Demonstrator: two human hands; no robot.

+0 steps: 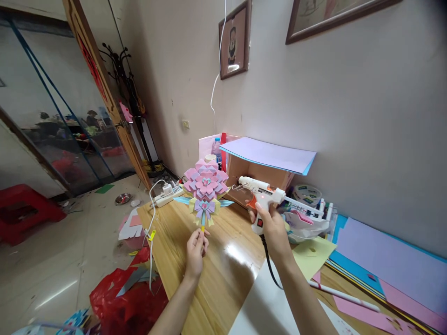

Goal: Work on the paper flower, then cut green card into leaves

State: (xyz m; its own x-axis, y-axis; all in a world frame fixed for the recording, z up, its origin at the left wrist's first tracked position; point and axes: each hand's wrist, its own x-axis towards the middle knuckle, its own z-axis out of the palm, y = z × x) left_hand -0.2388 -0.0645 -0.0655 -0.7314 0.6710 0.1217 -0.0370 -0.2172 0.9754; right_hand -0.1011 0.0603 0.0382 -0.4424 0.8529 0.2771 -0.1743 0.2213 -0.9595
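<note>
My left hand point(198, 246) pinches the thin yellow stick of a layered paper flower point(206, 181) and holds it upright over the table. The flower has pink and lilac petals, pale yellow and blue leaves, and a lilac bow with a small heart below. In my right hand point(274, 228) is a white hot glue gun point(263, 193), its fingers wrapped round the handle near the orange trigger. The gun's nozzle points left toward the flower, apart from it. A clear glue stick sticks out of the gun's back, and a black cord hangs from its handle.
On the wooden table point(178, 232) stand a cardboard box point(240, 181) topped with lilac sheets point(270, 153), a bag of supplies point(303, 223) and a power strip point(169, 197). Coloured paper point(394, 260) lies at right. A red plastic bag point(129, 298) is left of the table.
</note>
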